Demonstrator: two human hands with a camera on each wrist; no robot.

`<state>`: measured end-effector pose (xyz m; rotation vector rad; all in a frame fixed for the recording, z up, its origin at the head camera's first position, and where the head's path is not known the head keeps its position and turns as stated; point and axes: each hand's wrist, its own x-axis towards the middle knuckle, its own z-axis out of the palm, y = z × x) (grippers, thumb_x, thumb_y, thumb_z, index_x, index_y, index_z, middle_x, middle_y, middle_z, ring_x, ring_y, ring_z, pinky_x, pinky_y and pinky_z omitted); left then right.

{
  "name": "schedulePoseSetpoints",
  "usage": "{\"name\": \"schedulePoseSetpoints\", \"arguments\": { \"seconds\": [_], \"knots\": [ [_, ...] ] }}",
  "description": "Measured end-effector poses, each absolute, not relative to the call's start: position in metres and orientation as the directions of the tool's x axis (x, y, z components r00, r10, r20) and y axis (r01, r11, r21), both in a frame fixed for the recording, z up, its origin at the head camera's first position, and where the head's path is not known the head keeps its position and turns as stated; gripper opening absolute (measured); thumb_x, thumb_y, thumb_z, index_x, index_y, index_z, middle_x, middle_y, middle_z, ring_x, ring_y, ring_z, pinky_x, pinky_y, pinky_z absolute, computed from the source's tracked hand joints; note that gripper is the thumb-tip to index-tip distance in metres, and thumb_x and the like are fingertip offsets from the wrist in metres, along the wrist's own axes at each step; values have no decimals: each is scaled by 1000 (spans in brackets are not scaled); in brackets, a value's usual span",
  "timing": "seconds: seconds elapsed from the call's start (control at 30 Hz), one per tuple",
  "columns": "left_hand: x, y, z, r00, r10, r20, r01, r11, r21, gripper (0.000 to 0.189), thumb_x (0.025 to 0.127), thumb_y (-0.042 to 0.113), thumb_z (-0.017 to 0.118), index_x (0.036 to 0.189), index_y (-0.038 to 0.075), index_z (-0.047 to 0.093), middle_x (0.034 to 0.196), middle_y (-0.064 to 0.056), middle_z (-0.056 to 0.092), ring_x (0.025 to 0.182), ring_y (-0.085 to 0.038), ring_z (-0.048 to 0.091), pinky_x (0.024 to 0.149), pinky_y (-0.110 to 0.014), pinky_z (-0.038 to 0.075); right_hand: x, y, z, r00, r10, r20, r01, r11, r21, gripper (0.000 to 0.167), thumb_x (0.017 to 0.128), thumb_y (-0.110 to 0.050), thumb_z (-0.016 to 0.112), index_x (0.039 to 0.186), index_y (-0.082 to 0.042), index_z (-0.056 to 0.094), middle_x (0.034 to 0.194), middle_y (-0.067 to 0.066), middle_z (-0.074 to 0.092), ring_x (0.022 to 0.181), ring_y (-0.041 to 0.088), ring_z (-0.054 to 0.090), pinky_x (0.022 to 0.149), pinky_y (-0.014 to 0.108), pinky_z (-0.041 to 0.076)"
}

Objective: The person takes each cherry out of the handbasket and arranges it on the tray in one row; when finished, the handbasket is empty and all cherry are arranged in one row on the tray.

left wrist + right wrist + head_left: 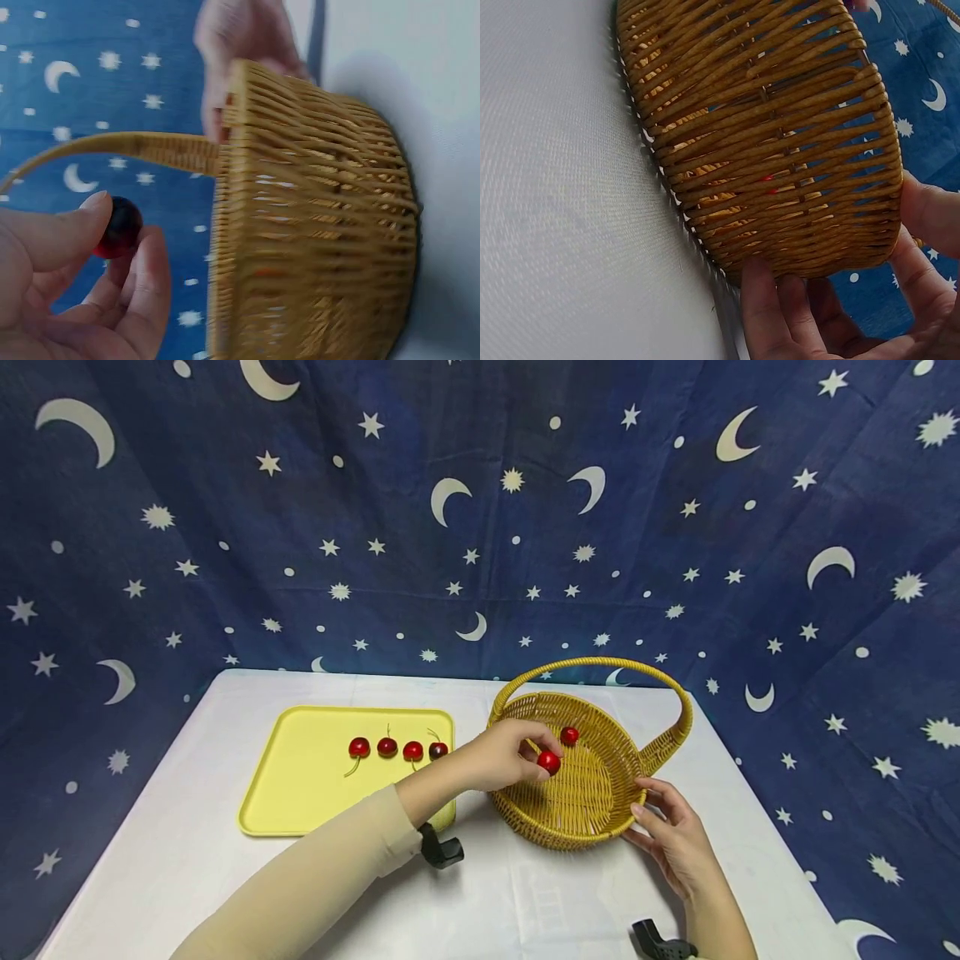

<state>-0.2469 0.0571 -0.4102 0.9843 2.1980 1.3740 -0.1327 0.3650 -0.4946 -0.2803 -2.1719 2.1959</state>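
Between thumb and fingers, my left hand (504,755) pinches a dark red cherry (549,763) over the left side of a woven wicker basket (577,793). In the left wrist view the cherry (120,227) is held above the rim's level, apart from the basket (315,225). Another cherry (570,736) lies inside toward the back. My right hand (675,835) grips the basket's right front rim, thumb at the rim and fingers against the outer wall; the right wrist view shows these fingers (761,307) on the weave.
Left of the basket lies a yellow tray (300,777) with several stemmed cherries (387,747) in a row; my left forearm crosses over its right front corner. The basket's tall handle (592,662) arches over its back. A starry blue cloth (405,585) hangs behind the white table (495,902).
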Motion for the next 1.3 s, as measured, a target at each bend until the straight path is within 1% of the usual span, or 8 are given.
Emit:
{"name": "schedulePoseSetpoints", "arguments": {
  "seconds": [0.1, 0.27, 0.4, 0.57, 0.73, 0.87, 1.03, 1.3],
  "knots": [
    [-239, 28, -402, -688, 721, 76, 390, 280, 877, 29, 92, 5, 83, 120, 12, 77, 109, 1, 73, 91, -12, 65, 82, -26, 55, -133, 365, -494, -984, 154, -93, 91, -23, -996, 45, 105, -5, 67, 148, -10, 55, 128, -1, 59, 109, 12, 73, 86, 35, 66],
    [-232, -26, -396, -717, 690, 96, 387, 279, 879, 29, 94, 3, 80, 120, 15, 76, 111, -2, 74, 93, -15, 68, 83, -28, 57, -132, 365, -494, -983, 154, -104, 103, -15, -995, 47, 105, -6, 67, 150, -9, 53, 128, -1, 58, 109, 12, 73, 87, 35, 66],
    [-234, -71, -396, -777, 622, 98, 335, 277, 901, 29, 94, -3, 76, 120, 10, 75, 114, -9, 76, 96, -19, 72, 83, -27, 60, -132, 366, -494, -982, 151, -112, 113, -4, -994, 49, 105, -7, 67, 151, -8, 50, 129, -1, 57, 109, 10, 73, 87, 35, 66],
    [-240, -127, -406, -872, 485, 66, 271, 365, 891, 29, 94, -3, 77, 121, 5, 75, 117, -15, 77, 97, -21, 74, 82, -25, 61, -132, 365, -494, -983, 151, -105, 106, -6, -994, 48, 105, -7, 68, 150, -8, 51, 129, 0, 57, 110, 11, 73, 87, 34, 66],
    [-247, -174, -422, -933, 356, 51, 226, 470, 853, 33, 94, 1, 79, 126, 3, 74, 125, -19, 75, 95, -21, 73, 78, -23, 58, -132, 365, -494, -982, 152, -108, 109, -5, -994, 49, 105, -7, 67, 151, -6, 50, 130, 2, 56, 111, 11, 73, 88, 34, 66],
    [-253, -194, -436, -954, 298, 20, 183, 528, 829, 36, 95, 4, 79, 130, 0, 72, 128, -21, 74, 97, -23, 73, 79, -21, 57, -132, 366, -494, -981, 158, -109, 111, 3, -994, 49, 105, -7, 67, 151, -7, 50, 130, 0, 56, 110, 11, 72, 87, 34, 66],
    [-262, -205, -457, -963, 267, -30, 131, 564, 815, 35, 95, 3, 78, 128, -2, 71, 128, -25, 72, 98, -27, 72, 76, -28, 57, -132, 366, -494, -981, 163, -109, 108, -12, -994, 46, 105, -7, 67, 149, -11, 54, 130, -1, 58, 110, 12, 73, 86, 34, 66],
    [-271, -206, -480, -965, 241, -101, 76, 628, 774, 30, 94, 2, 77, 124, 0, 72, 124, -24, 71, 97, -29, 66, 75, -32, 52, -132, 365, -494, -980, 158, -119, 118, -14, -993, 48, 105, -8, 68, 150, -12, 53, 132, 0, 57, 111, 11, 72, 88, 34, 65]
  ]
}}
